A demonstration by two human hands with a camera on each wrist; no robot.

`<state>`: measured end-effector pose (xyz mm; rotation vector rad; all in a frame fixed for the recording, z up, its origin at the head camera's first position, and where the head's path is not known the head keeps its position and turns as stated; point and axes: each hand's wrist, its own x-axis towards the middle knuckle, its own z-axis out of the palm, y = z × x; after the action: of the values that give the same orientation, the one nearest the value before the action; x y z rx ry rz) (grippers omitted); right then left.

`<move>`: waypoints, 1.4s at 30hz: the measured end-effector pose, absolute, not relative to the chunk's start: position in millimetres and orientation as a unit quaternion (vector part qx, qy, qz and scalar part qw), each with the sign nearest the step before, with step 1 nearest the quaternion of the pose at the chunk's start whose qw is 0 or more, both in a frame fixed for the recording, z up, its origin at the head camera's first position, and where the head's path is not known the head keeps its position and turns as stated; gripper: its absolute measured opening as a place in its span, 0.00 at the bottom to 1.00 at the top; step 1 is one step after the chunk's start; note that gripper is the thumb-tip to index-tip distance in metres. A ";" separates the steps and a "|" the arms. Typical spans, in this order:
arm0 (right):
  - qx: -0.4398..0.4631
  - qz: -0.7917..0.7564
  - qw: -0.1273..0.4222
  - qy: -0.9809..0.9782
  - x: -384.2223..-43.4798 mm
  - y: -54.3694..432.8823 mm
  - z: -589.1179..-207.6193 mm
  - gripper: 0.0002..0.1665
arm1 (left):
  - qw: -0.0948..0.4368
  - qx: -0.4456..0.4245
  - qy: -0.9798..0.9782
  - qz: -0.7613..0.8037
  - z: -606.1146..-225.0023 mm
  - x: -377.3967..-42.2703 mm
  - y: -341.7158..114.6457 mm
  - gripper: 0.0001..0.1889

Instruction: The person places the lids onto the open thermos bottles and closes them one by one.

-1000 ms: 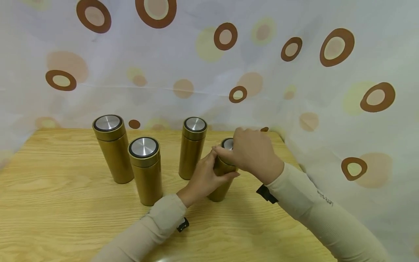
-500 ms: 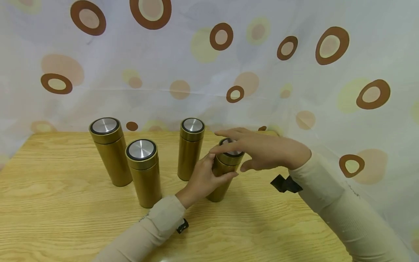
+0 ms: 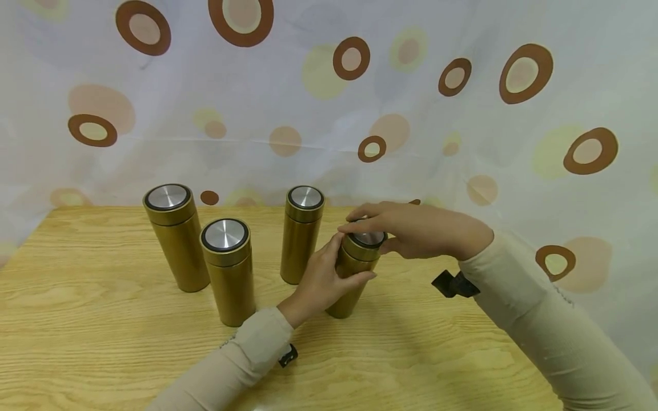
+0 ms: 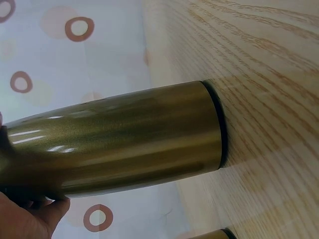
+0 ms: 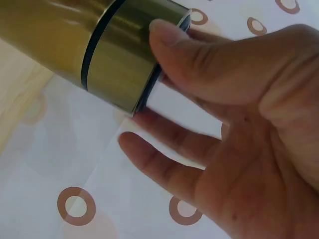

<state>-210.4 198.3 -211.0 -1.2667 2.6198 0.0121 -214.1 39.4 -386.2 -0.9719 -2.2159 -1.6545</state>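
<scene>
A gold thermos (image 3: 345,302) stands on the table, capped by a gold lid (image 3: 361,252) with a silver disc on top. My left hand (image 3: 319,279) grips the thermos body from the left, thumb across the near side. The left wrist view shows the base of the body resting on the wood, with some fingers (image 4: 50,214) at its upper part. My right hand (image 3: 426,228) holds the lid from the right. In the right wrist view, the thumb (image 5: 172,37) presses the lid's side; other fingers reach past its far rim, partly hidden.
More gold thermoses stand upright to the left: one at the far left (image 3: 182,257), one nearer (image 3: 233,291), one behind the left hand (image 3: 300,245). A patterned cloth (image 3: 231,165) hangs behind the wooden table (image 3: 103,342).
My right hand came off the lid, swung right with its fingers spread, and has now come back onto it with the thumb against its side. My left hand kept its grip on the thermos.
</scene>
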 end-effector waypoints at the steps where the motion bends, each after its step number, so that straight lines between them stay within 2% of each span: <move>1: -0.436 0.011 0.106 0.893 -210.0 198.4 -212.1 0.39 | 0.107 -0.333 -0.751 -0.561 -386.3 -214.3 40.0 0.44; 7: -0.433 0.020 0.074 0.898 -205.2 199.1 -217.9 0.38 | 0.120 -0.346 -0.745 -0.558 -387.5 -215.1 41.7 0.44; 17: -0.392 0.045 0.035 0.918 -199.2 189.6 -223.4 0.28 | 0.125 -0.347 -0.746 -0.554 -383.0 -217.1 42.5 0.41; 24: -0.397 0.027 0.028 0.917 -197.6 190.8 -226.6 0.25 | 0.122 -0.340 -0.751 -0.553 -382.8 -216.1 41.6 0.41; 42: -0.428 -0.003 0.005 0.904 -204.4 199.6 -237.5 0.28 | 0.106 -0.346 -0.748 -0.556 -383.4 -216.0 38.5 0.41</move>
<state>-204.4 199.6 -237.5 -1.3416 2.8306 -0.0092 -216.0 38.5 -383.4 -1.0189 -2.2035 -1.6375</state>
